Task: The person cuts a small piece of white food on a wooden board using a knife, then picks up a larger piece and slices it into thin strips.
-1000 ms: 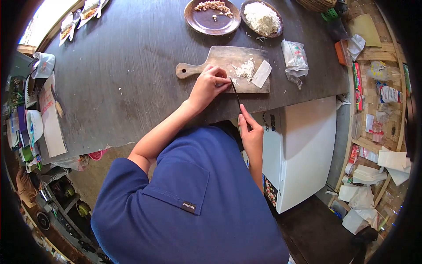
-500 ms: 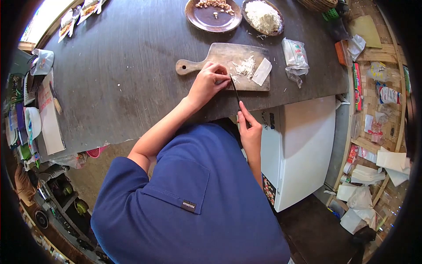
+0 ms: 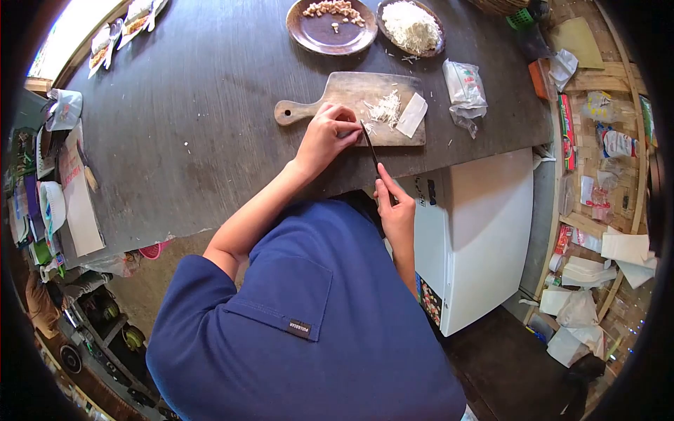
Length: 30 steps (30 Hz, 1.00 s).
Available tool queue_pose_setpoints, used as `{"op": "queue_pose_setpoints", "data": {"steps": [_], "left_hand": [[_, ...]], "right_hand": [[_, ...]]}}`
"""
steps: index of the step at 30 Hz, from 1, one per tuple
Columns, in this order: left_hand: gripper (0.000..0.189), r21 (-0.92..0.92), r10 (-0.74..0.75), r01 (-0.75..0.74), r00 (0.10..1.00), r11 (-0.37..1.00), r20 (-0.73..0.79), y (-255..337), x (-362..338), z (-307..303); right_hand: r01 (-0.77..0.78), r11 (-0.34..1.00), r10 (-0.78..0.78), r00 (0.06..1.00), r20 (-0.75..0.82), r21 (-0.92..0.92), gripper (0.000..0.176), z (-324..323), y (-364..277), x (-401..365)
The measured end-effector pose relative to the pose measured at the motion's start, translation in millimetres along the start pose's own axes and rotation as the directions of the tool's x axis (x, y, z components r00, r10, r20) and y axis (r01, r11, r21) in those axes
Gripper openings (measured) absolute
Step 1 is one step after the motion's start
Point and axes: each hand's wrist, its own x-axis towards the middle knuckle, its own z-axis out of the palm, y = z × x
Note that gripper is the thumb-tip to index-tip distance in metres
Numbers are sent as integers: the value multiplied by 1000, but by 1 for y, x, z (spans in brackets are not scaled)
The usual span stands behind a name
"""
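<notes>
My right hand (image 3: 396, 210) grips a dark, thin-bladed knife (image 3: 370, 146) near the front edge of the table, its blade pointing up and left. At the blade's tip, my left hand (image 3: 330, 135) rests on the lower part of a wooden cutting board (image 3: 344, 88). Its fingers are pinched together, and whatever they hold is hidden. To the right of the blade lies a loose pile of thin white shreds (image 3: 385, 109). A flat white slab (image 3: 412, 115) sits beside the pile, close to the board's right end.
Behind the board stand a brown plate (image 3: 330, 42) with small tan pieces and a bowl of white shreds (image 3: 411, 27). A plastic packet (image 3: 465, 90) lies right of the board. Below the table edge is a white appliance (image 3: 488, 245). Wrapped items (image 3: 105, 49) lie at far left.
The view has shifted slightly, so the board and plates appear a little lower and further left. Both hands keep nearly the same pose at the knife and board.
</notes>
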Motion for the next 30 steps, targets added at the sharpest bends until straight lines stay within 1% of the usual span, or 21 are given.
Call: {"op": "queue_pose_setpoints", "data": {"steps": [1,4,5,7,8,10,13,17,19,23,25,26,28,29,30], "left_hand": [[16,6,7,-7,1000,1000,-14,-1,2,0],[15,-15,9,-9,1000,1000,-18,-3,0,0],[15,-14,9,-10,1000,1000,-21,-4,0,1],[16,-27,15,-15,1000,1000,-20,-4,0,1],[16,-27,12,-12,1000,1000,-22,-4,0,0],[15,-10,28,-28,1000,1000,-12,-4,0,-1],[15,-19,25,-26,999,1000,-23,-4,0,0],[16,-25,27,-28,999,999,-25,-5,0,1],[16,-11,32,-32,999,999,-17,-5,1,-1],[15,-20,15,-15,1000,1000,-6,-2,2,-2],[16,9,11,-11,1000,1000,-8,0,3,-2],[16,9,16,-16,1000,1000,-7,-1,3,-1],[15,28,14,-14,1000,1000,-13,-3,2,-1],[15,35,15,-14,1000,999,-20,-3,2,-1],[16,-106,-80,71,994,992,-80,-1,0,-1]], "right_hand": [[-23,998,23,1000,-1,51,36,-1,-3,2],[-11,998,12,1000,-16,67,36,-5,-6,-2],[-7,998,8,1000,-14,66,36,-6,-5,-2],[5,1000,-5,1000,21,-21,37,-5,-1,-2],[4,1000,-4,1000,24,-23,37,-3,2,-1],[22,999,-22,1000,6,46,37,3,6,2],[11,999,-10,1000,-11,36,37,2,2,1],[-9,1000,9,1000,8,-4,36,-1,-3,-3],[99,990,-101,995,-16,-102,37,2,3,-2],[119,988,-123,992,-31,-97,37,9,5,2],[43,996,-43,999,0,82,37,13,6,8],[46,995,-45,999,-4,83,37,11,4,8],[-103,932,93,995,45,348,37,6,-4,11],[-98,932,86,995,51,350,37,5,-4,11],[-84,933,72,996,48,350,37,3,-3,7]]}}
